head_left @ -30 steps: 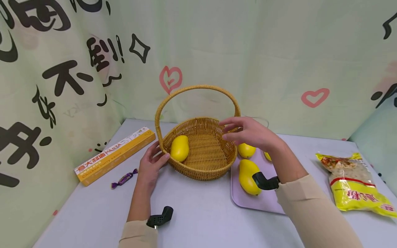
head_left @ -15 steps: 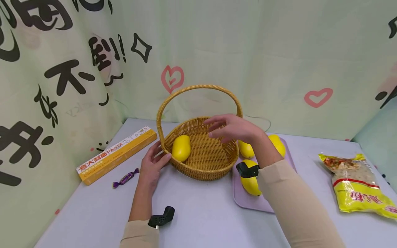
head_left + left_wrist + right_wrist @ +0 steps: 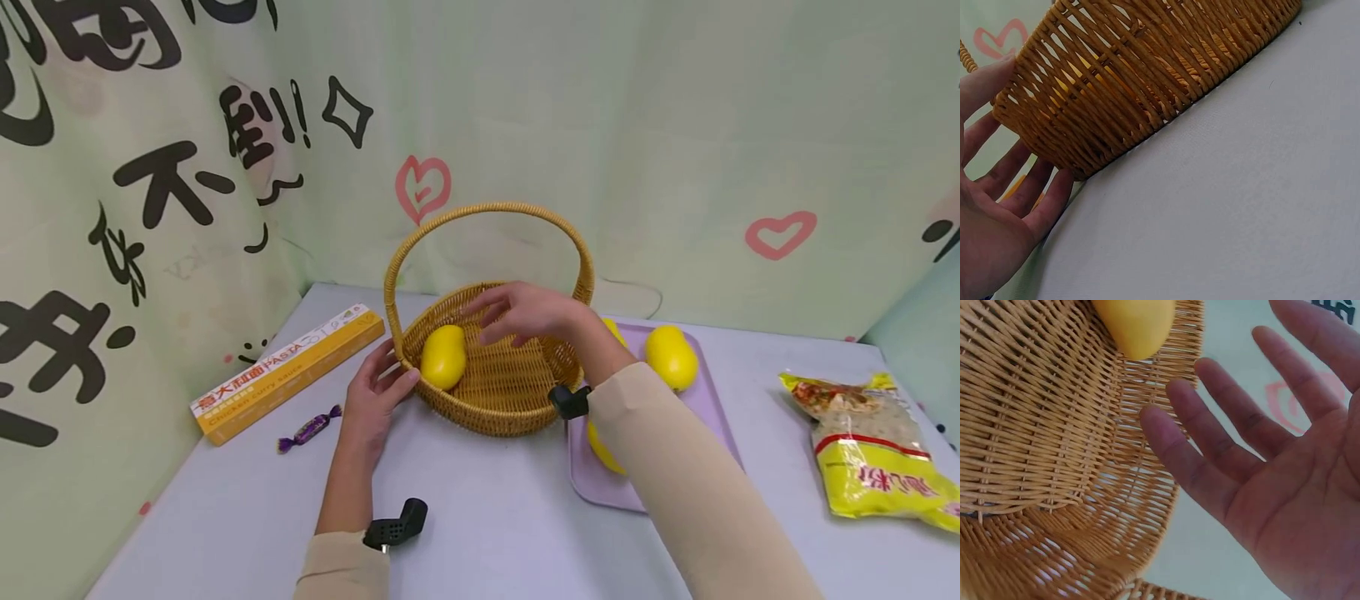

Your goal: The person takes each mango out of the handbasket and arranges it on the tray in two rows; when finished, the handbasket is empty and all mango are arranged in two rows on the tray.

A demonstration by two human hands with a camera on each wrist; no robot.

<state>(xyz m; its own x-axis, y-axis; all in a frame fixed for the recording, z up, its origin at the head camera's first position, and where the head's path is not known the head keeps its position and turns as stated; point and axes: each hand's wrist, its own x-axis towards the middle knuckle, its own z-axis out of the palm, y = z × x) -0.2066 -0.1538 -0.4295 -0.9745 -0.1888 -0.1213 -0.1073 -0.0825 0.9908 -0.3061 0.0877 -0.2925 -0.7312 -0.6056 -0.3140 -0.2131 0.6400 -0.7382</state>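
Note:
A wicker basket (image 3: pixel 510 421) with a tall arched handle (image 3: pixel 495 208) stands near the back of the table. One yellow mango (image 3: pixel 443 358) lies inside it at the left. My left hand (image 3: pixel 371 400) holds the basket's left end, thumb on the rim and fingers along the outer wall, as the left wrist view also shows. Over the basket, my right hand (image 3: pixel 521 312) hovers with loosely spread fingers and an empty palm (image 3: pixel 1297 487), just right of the mango. On a purple tray (image 3: pixel 607 492) lie more mangoes (image 3: pixel 671 358), two of them partly hidden by the right arm.
To the left lie a long pasta box (image 3: pixel 288 375) and a purple-wrapped candy (image 3: pixel 309 429). A yellow and clear food bag (image 3: pixel 873 450) lies at the far right. A printed curtain (image 3: pixel 525 125) hangs behind the white table (image 3: pixel 480 517).
My right hand has moved left from the basket's right rim to above its middle, near the mango. The left hand stays at the basket's left end.

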